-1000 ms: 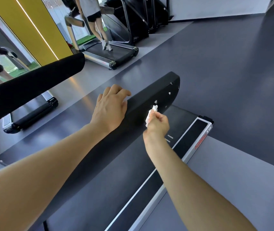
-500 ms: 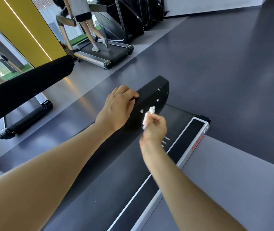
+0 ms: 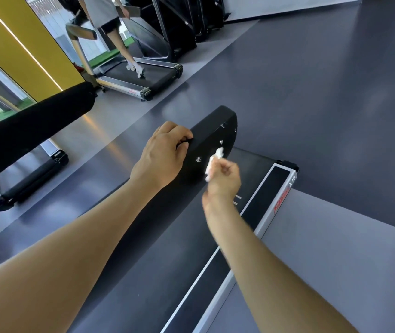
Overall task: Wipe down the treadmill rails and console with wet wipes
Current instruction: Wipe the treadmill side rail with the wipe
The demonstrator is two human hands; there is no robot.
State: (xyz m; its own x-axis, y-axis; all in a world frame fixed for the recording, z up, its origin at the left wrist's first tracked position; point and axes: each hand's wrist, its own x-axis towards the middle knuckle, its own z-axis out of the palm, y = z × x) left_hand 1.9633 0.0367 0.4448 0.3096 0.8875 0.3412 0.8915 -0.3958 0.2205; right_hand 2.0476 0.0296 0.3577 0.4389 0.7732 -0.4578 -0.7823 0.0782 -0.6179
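Right hand: curling shut around one crumpled white wet wipe, pinching it so that the tip is sticking out past the fingers.
Wet wipe: pressing against the inner side face of the black treadmill rail, near the rail's rounded far end, just beside three small pale marks on that face.
Left hand: gripping the top edge of the same rail, fingers curling over it, sitting just beside the right hand.
Forearms: two, both bare, reaching forward from the bottom of the view.
Rails: two showing, the flat black one under the hands and one round padded black handlebar crossing the left side, well apart from both hands.
Treadmill deck: lying below the rail, dark belt running beside one silver side strip bearing red lettering and "X10".
Other treadmills: two showing on the grey floor, one low at the left, one further back.
Other people: one, walking on the further treadmill, only partly in view.
Yellow wall panel: standing at the upper left, one thin light line running across it.
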